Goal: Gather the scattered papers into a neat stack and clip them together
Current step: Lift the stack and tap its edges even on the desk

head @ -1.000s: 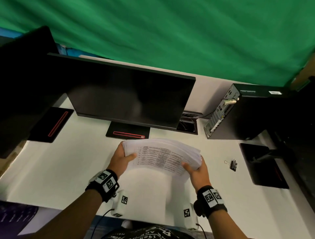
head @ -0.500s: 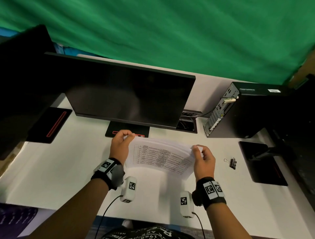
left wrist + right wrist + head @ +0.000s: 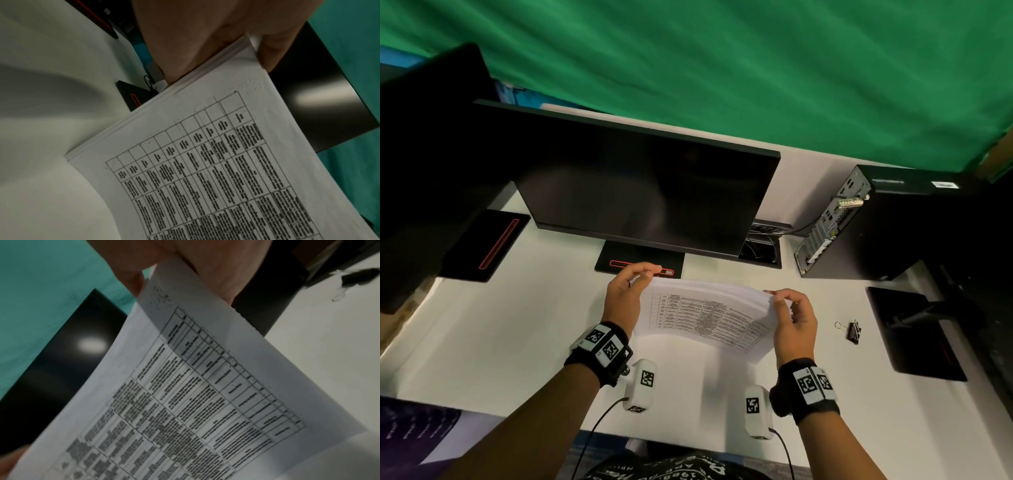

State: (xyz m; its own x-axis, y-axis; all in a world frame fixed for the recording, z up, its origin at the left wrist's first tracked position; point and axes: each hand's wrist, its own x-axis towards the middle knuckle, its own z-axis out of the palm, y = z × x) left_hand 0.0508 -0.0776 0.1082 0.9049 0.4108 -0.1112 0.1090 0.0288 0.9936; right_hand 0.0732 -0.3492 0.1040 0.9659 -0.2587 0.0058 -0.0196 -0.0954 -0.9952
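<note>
Both hands hold the paper stack (image 3: 705,315) upright above the white worktop (image 3: 517,342), in front of the monitor (image 3: 640,198). The left hand (image 3: 625,298) pinches the top left corner, thumb on the printed face and fingers behind; the left wrist view shows the sheet edges along that side lying nearly flush. The right hand (image 3: 792,322) pinches the top right corner the same way, fingers curled round the edge. Whether the lower edge rests on the worktop or hangs just above it, I cannot tell.

The risk, as I judge it, lies in how little of the stack is held. With only two upper corners pinched, the sheets sag in the middle, and a loosened thumb could let inner pages slide out and fan across the worktop. Tapping the stack down at a tilt would leave one corner stepped and not square.

The binder clip (image 3: 852,331) lies on the worktop well to the right of the right hand. Reaching for it means one hand must let go, and the left hand alone at a corner may let the stack twist or splay before the clip bites.
</note>
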